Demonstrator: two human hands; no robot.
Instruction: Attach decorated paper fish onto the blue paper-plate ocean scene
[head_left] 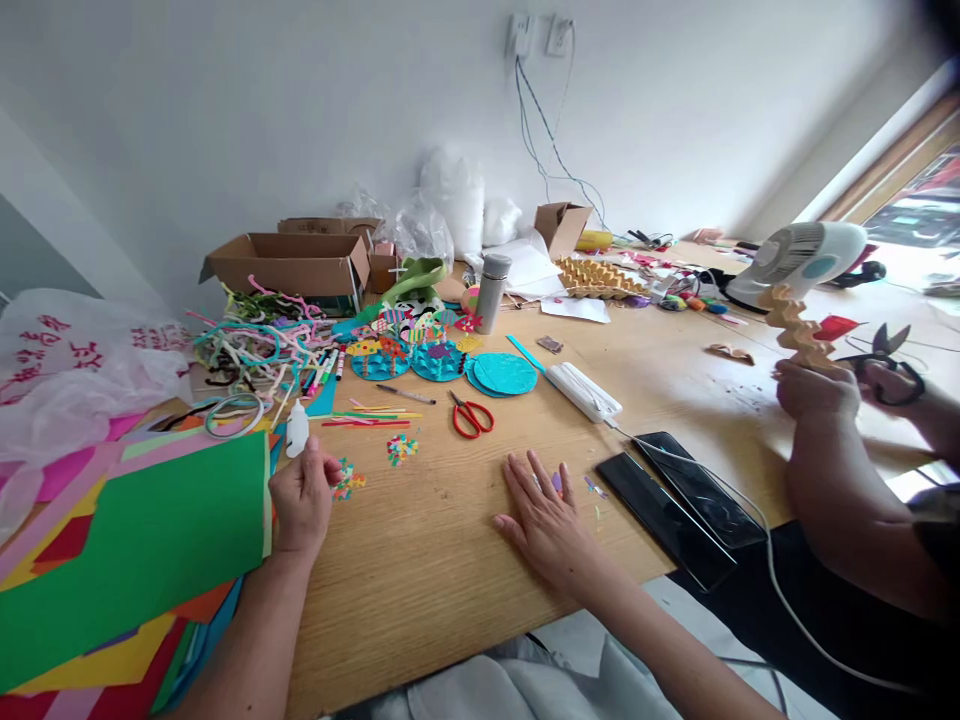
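My left hand (304, 495) is closed just in front of a small white bottle (297, 430); whatever its fingers pinch is too small to name. Beside it lies a pile of colored paper bits (349, 482), with another pile (402, 450) farther back. My right hand (541, 515) lies on the wooden table (420, 590) with its fingers spread, partly over small purple pieces (556, 482). Red-handled scissors (472, 416) rest between the hands, farther back. Behind them are blue paper discs (504, 373) and decorated blue pieces (437, 362).
Colored paper sheets (172, 540) cover the left side. Two dark phones (667, 520) and a white power strip (583, 392) with a cable lie at right. Another person's hands (817, 390) hold egg-carton cardboard (802, 330) and scissors (889, 365). A bottle (493, 293) stands behind.
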